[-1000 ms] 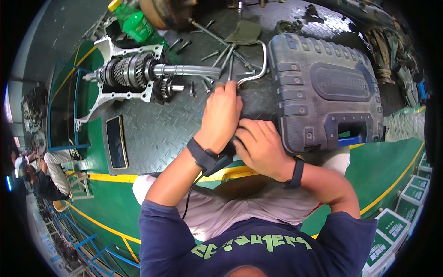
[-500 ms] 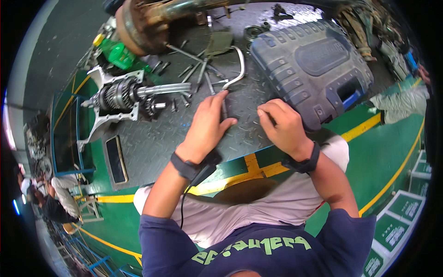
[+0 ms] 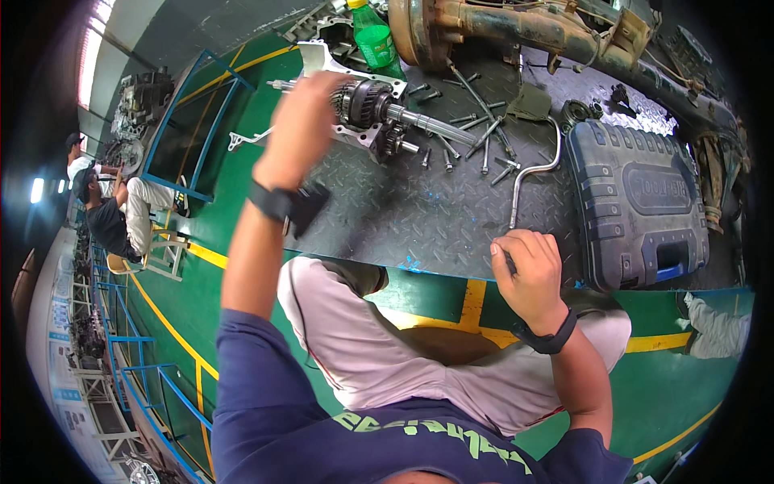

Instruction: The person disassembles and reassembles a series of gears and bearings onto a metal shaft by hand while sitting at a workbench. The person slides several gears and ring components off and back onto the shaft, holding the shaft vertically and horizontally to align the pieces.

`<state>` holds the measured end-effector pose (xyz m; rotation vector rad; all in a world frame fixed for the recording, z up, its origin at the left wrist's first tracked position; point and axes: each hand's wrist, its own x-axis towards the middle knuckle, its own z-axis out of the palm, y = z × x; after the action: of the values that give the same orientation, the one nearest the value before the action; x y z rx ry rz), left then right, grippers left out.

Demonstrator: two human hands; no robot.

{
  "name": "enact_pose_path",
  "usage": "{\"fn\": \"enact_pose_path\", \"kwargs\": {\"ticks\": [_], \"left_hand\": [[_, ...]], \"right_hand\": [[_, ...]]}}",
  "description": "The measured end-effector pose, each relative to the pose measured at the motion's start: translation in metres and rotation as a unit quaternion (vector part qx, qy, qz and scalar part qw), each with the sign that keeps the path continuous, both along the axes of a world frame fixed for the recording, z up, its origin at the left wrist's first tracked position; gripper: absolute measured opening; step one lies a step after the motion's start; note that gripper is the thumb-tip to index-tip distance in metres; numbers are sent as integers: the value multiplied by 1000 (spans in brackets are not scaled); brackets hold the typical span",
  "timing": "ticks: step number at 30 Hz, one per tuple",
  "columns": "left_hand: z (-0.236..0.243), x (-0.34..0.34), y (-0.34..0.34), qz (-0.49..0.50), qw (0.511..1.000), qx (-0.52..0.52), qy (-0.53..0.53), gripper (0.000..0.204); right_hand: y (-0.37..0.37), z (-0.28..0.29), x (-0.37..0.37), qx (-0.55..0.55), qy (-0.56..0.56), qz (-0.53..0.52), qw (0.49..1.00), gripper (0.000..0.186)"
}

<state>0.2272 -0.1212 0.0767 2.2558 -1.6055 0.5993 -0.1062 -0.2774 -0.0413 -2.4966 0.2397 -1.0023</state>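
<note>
My left hand (image 3: 300, 129), smeared by motion, is over the near left end of a gear set (image 3: 363, 105) with a long splined shaft (image 3: 435, 127), lying in a light metal gearbox housing (image 3: 318, 58). Its fingers are too blurred to read. My right hand (image 3: 532, 270) is closed in a loose curl at the front edge of the bench. Beside its knuckles ends a bent steel bar (image 3: 538, 169); whether the hand touches it, or has anything inside it, is hidden. Several bolts (image 3: 485, 157) lie scattered between shaft and bar.
A dark tool case (image 3: 645, 181) lies on the right of the metal-topped bench (image 3: 403, 214). Behind stands a green bottle (image 3: 375, 40), with a rusty axle (image 3: 532, 32) along the back. Other people (image 3: 113, 210) sit at the far left, near a blue frame (image 3: 149, 153).
My left hand has left the bar and swung left and away to the gear set. My right hand stays curled near the bench edge. The view has shifted left.
</note>
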Motion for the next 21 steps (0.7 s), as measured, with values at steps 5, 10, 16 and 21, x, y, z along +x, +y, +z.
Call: {"fn": "enact_pose_path", "kwargs": {"ticks": [5,10,16,21], "left_hand": [[-7,163,63,237,968,41,64,71],[-20,168,49,156,963,196,101,88],[-8,187,47,80,964,219,130,102],[-5,191,30,114,956,221,156,103]], "right_hand": [[-3,11,29,14,16,-11,1000,23],[-9,37,111,-37,29,-16,999,54],[-13,57,208,75,313,8,947,71],[-21,86,225,165,399,-19,902,71]]}}
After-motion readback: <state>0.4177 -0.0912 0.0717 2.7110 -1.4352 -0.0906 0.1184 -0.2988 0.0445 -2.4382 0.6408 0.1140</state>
